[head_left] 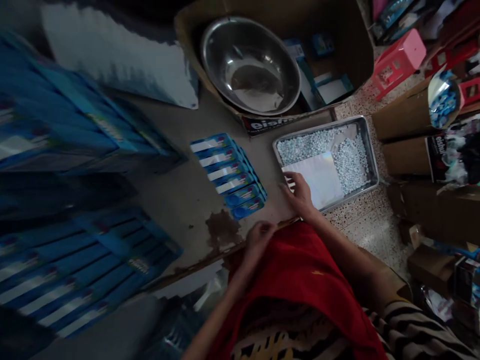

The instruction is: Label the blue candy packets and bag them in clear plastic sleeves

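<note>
R hand (299,197) is at the L edge of the card (324,177), thumb and fingers parted; can't tell if it grips. Card lies over beads (350,167) in the tray (372,155), to that hand's R; tray's long axis runs L–R, R end tilted slightly away. L hand (258,237) is at the worktop (176,200) edge, well apart from the card, near the blue packs (227,170); fingers curled, blurred, so can't tell if holding anything; R hand is nearer the card.
</note>
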`<state>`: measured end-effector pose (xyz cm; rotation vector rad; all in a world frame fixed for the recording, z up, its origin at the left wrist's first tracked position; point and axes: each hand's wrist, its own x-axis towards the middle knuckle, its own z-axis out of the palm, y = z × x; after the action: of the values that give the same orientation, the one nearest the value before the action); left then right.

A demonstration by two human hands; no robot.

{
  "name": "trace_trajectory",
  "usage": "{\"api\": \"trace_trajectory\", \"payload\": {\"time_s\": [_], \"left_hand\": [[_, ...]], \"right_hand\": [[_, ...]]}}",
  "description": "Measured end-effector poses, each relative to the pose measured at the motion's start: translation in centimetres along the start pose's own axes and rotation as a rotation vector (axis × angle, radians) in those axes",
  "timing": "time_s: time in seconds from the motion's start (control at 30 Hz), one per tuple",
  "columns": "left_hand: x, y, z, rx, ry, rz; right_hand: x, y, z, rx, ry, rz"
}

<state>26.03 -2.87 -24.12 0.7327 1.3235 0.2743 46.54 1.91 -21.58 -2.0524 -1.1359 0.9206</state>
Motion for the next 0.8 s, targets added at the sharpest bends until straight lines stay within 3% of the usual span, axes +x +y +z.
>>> {"api": "trace_trajectory", "payload": {"time_s": [0.1,0.17,0.23,0.33,0.47,0.63,0.8], "left_hand": [[2.4,1.8,8.0,0.268,-0.084,0.189],[5.9,5.0,13.0,0.559,-0.038,0.459],[10.1,8.7,17.2,0.797,0.026,0.635],[15.7,12.9,21.4,1.055,0.123,0.61],[19.4,14.0,23.1,1.194,0.074,0.552],[19.9,13.1,22.4,1.13,0.008,0.602],[21.0,13.9,21.9,0.998,-0.087,0.584]], "right_hand": [[-1.5,7.1,-4.2,-0.062,0.175,0.132],[-1.8,11.1,-7.2,-0.109,0.284,0.169],[-1.3,14.0,-9.9,-0.17,0.35,0.156],[0.7,16.3,-12.3,-0.281,0.322,0.055],[4.3,17.0,-13.5,-0.443,0.248,-0.077],[8.3,16.7,-13.8,-0.579,0.158,-0.256],[10.4,16.9,-13.2,-0.673,0.056,-0.359]]}}
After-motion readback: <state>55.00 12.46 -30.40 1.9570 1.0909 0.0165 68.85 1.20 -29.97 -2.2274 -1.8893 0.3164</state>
